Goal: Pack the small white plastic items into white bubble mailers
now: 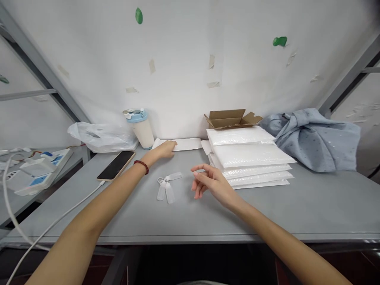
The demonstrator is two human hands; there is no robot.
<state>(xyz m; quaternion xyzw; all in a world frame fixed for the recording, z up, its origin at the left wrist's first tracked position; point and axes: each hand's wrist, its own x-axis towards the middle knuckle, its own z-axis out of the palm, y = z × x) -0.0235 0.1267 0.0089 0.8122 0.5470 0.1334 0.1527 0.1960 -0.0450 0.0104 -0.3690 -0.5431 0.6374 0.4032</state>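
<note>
My left hand [166, 149] reaches to the back of the grey table, its fingers on a flat white strip [187, 144] lying along the wall; whether they grip it is hidden. A red bead bracelet circles that wrist. My right hand [209, 181] hovers with fingers loosely bent and apart, nothing in it, just left of a stack of white padded envelopes [249, 154]. Between my hands, nearer the front, several translucent white tags [169, 193] lie joined by a ring. An open brown cardboard box [230, 118] rests behind and on top of the stack.
A cup with a blue lid [142, 128] and a crumpled plastic bag [103, 136] stand at the back left. A phone [116, 165] lies there with a white cable [67, 213]. Blue-grey cloth [314, 140] is at the right. Power strips [43, 172] sit far left.
</note>
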